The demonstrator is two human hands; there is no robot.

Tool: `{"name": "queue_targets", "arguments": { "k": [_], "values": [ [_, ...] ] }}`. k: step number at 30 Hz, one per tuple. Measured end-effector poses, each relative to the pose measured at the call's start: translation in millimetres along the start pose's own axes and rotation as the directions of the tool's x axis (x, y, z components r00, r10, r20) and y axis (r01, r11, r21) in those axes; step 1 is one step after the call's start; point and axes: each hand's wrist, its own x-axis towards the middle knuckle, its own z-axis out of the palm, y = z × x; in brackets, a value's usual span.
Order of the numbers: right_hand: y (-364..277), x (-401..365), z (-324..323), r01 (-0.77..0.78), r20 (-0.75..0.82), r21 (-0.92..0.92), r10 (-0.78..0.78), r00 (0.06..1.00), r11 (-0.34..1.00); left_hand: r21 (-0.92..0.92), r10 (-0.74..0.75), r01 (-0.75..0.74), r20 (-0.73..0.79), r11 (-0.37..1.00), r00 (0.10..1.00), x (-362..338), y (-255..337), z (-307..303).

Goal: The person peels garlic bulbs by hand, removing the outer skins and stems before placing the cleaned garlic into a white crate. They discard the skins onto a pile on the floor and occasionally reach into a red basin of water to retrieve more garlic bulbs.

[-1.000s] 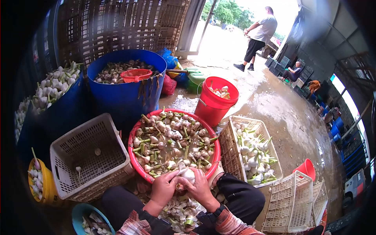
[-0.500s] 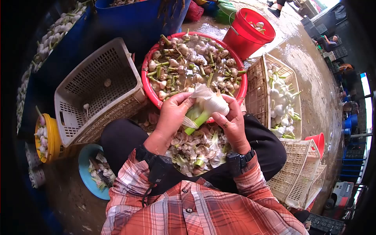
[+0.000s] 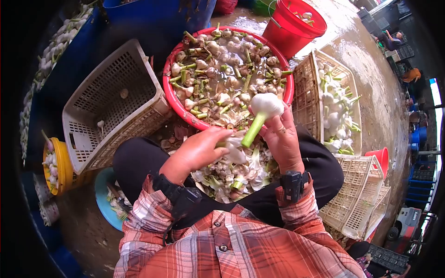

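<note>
The right hand (image 3: 282,141) is gripping a garlic bulb (image 3: 266,104) by its green stalk, fingers closed round the stalk and hiding its lower end, so the white head is standing up just above the near rim of the red basin (image 3: 172,97). The left hand (image 3: 197,150) is lying palm down with its fingers curled loosely onto the pile of skins (image 3: 236,171) that is sitting in the person's lap; its fingertips are sinking among the pale skins, and whether they are pinching one cannot be told. The basin is holding many unpeeled bulbs and cut green stalks, too tangled to pick apart. Just beside it on the right, a white crate (image 3: 303,90) is holding cleaned bulbs, and its far end is blurring toward the frame edge. A white basket (image 3: 116,104) is tilting on the left, touching the basin, with only a bulb or two showing inside. A red bucket (image 3: 289,34) is being cut off at the top, as is a blue tub (image 3: 157,18). A yellow bucket (image 3: 62,167) of garlic is sitting at the far left, half lost in the dark border. Stacked crates (image 3: 357,199) are lying at the lower right, partly hidden behind the person's knee.
</note>
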Motion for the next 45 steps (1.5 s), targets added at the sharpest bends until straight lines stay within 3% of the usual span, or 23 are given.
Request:
{"name": "queue_targets", "arguments": {
  "k": [2, 4, 6, 7, 9, 14, 16, 18, 19, 20, 22, 25, 28, 30, 32, 34, 35, 36, 38, 41, 43, 44, 45],
  "values": [
    [-4.5, -8.9, 8.4, 0.002, 0.023, -0.259, 0.004, 1.0, 0.966, 0.089, -0.206, 0.199, 0.073, 0.976, 0.976, 5.4, 34.2, -24.6],
    [-11.9, -9.1, 16.3, 0.026, 0.109, -0.357, 0.014, 0.994, 0.934, -0.284, -0.275, 0.204, -0.235, 0.937, 0.932, 19.8, 52.1, -40.4],
    [-14.3, -7.1, 18.6, 0.021, 0.135, -0.465, 0.047, 0.99, 0.885, -0.02, 0.103, -0.126, -0.456, 0.992, 0.884, 27.4, 55.3, -48.8],
    [-14.1, -2.9, 18.6, 0.02, 0.138, -0.464, 0.049, 0.989, 0.886, -0.019, 0.1, -0.123, -0.459, 0.992, 0.883, 27.6, 52.9, -46.4],
    [-14.4, 5.0, 16.5, 0.247, 0.282, -0.779, -0.03, 0.959, 0.576, 0.082, 0.204, -0.187, -0.419, 0.979, 0.885, 28.8, 47.0, -38.9],
    [-25.7, 7.6, 20.3, 0.22, 0.277, -0.871, 0.07, 0.958, 0.439, 0.215, 0.178, -0.11, -0.328, 0.97, 0.928, 29.1, 43.7, -39.7],
    [-22.6, 3.8, 18.8, 0.103, 0.254, -0.75, 0.141, 0.957, 0.653, 0.233, 0.118, -0.05, -0.29, 0.971, 0.95, 27.8, 40.8, -38.1],
    [-23.7, 2.6, 18.0, 0.02, 0.23, -0.639, 0.167, 0.959, 0.769, -0.436, -0.22, 0.108, -0.216, 0.894, 0.951, 27.8, 36.5, -36.1],
    [-26.3, 4.2, 17.6, 0.034, 0.211, -0.66, 0.142, 0.967, 0.751, -0.458, -0.21, 0.078, -0.246, 0.886, 0.946, 28.4, 36.8, -37.9],
    [-28.2, 4.2, 16.6, 0.043, 0.187, -0.68, 0.117, 0.975, 0.732, -0.457, -0.205, 0.074, -0.243, 0.886, 0.948, 28.4, 39.1, -38.7],
    [-29.9, 4.9, 14.1, 0.077, 0.19, -0.748, 0.102, 0.977, 0.659, -0.164, 0.049, -0.107, -0.319, 0.981, 0.947, 26.3, 43.7, -38.1],
    [-30.0, 2.8, 15.0, 0.112, 0.206, -0.843, 0.125, 0.97, 0.525, -0.05, 0.045, -0.062, -0.294, 0.997, 0.955, 24.1, 48.2, -32.2],
    [-27.0, 2.6, 16.4, 0.097, 0.211, -0.825, 0.145, 0.967, 0.556, -0.026, 0.003, -0.011, -0.291, 1.0, 0.957, 25.4, 48.9, -32.7],
    [-26.9, -2.1, 16.0, 0.027, 0.253, -0.642, 0.178, 0.951, 0.767, -0.096, -0.085, 0.062, -0.254, 0.993, 0.963, 27.5, 43.0, -30.6],
    [-28.0, -8.4, 18.7, -0.011, 0.299, -0.474, 0.173, 0.939, 0.88, -0.734, -0.463, 0.212, -0.155, 0.645, 0.873, 30.8, 22.5, -17.6],
    [-28.5, -13.0, 18.2, -0.042, 0.241, -0.106, 0.066, 0.968, 0.994, -0.644, -0.424, 0.193, -0.224, 0.74, 0.878, 29.2, 14.4, -17.9],
    [-25.5, -16.0, 21.9, -0.046, 0.106, -0.048, 0.051, 0.993, 0.998, -0.254, -0.27, 0.224, -0.163, 0.941, 0.949, 23.0, 14.8, -14.9],
    [-19.4, -11.9, 13.6, -0.153, 0.03, 0.04, 0.152, 0.988, 0.987, 0.183, -0.148, 0.153, -0.038, 0.971, 0.988, 17.8, 18.1, -13.6],
    [-7.8, -5.3, -12.8, -0.264, 0.109, 0.159, 0.249, 0.962, 0.951, 0.089, -0.185, 0.173, 0.152, 0.981, 0.971, 10.5, 21.6, -5.2],
    [10.0, -11.9, -15.0, -0.248, -0.014, 0.175, 0.255, 0.967, 0.953, 0.014, -0.194, 0.194, 0.017, 0.981, 0.981, 20.1, 39.1, -13.5],
    [10.9, -11.6, 9.5, -0.238, -0.123, 0.109, 0.251, 0.96, 0.965, -0.427, -0.139, 0.037, -0.21, 0.904, 0.968, 27.8, 46.3, -12.3],
    [13.6, -10.5, 16.0, -0.271, -0.125, 0.124, 0.286, 0.95, 0.955, -0.42, 0.001, -0.056, -0.131, 0.906, 0.991, 33.3, 29.1, -2.8],
    [19.0, -8.8, 13.5, -0.273, -0.078, 0.106, 0.281, 0.956, 0.956, -0.628, -0.044, -0.041, -0.12, 0.777, 0.992, 34.7, 32.1, -0.6]
  ]
}}
